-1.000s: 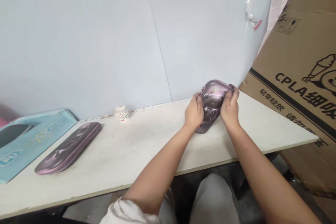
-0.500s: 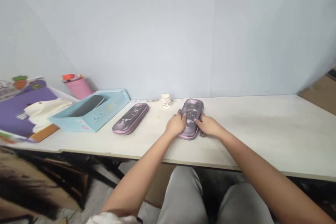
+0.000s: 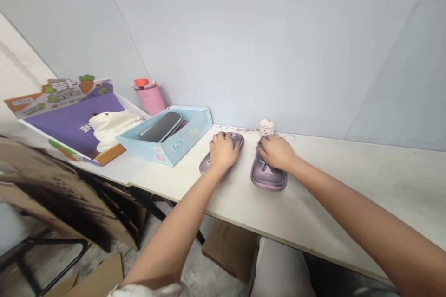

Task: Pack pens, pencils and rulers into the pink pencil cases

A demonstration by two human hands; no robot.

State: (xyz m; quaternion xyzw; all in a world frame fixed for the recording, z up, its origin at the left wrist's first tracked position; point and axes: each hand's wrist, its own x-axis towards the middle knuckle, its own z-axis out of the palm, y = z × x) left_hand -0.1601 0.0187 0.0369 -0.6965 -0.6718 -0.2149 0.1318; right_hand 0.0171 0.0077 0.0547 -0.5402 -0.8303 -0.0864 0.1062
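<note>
Far to my left lies a purple board (image 3: 73, 120) with a white plush toy (image 3: 111, 127) on it. A pink cup (image 3: 149, 100) stands behind it. Next comes a blue box (image 3: 177, 146) with a dark case (image 3: 162, 126) inside. My left hand (image 3: 223, 152) is curled on top of a shiny purple case (image 3: 207, 166). I cannot tell if it grips or only presses. A small white cup (image 3: 266, 126) sits by the wall. My right hand (image 3: 275, 152) is curled on a second purple case (image 3: 268, 178), and I cannot tell there either. Both cases lie on the surface (image 3: 365, 181). This step is hands on both cases. To lift one, a hand must get under it. The front edge (image 3: 278, 235) is near, and much surface lies to my right.
</note>
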